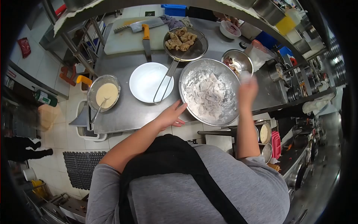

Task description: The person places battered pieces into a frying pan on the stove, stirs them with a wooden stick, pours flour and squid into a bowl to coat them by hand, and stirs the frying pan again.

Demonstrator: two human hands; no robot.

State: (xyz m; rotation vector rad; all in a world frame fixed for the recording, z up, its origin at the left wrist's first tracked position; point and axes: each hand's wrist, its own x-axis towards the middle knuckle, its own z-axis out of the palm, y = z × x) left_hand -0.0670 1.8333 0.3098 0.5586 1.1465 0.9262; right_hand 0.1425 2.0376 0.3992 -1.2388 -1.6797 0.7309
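A large steel bowl (189, 108) holds floured pieces (210, 93) in loose white flour. At its lower left rim rests my left hand (172, 116), fingers spread and nothing in it. My right hand (248, 91) is over the bowl's right rim, smeared by motion, so its fingers and anything in them cannot be made out. A white bowl (149, 80) stands left of the steel bowl, with the handle of a strainer (199, 52) across it. Brown fried pieces (181, 39) lie in that strainer. Behind my right hand is a smaller steel bowl (244, 61) with some reddish pieces.
A bowl of pale batter (106, 94) with a spoon stands at the table's left. Behind are a cutting board (123, 44), a large knife (146, 41) and a small white bowl (230, 30) near another person's hand. A steel shelf (149, 10) crosses overhead.
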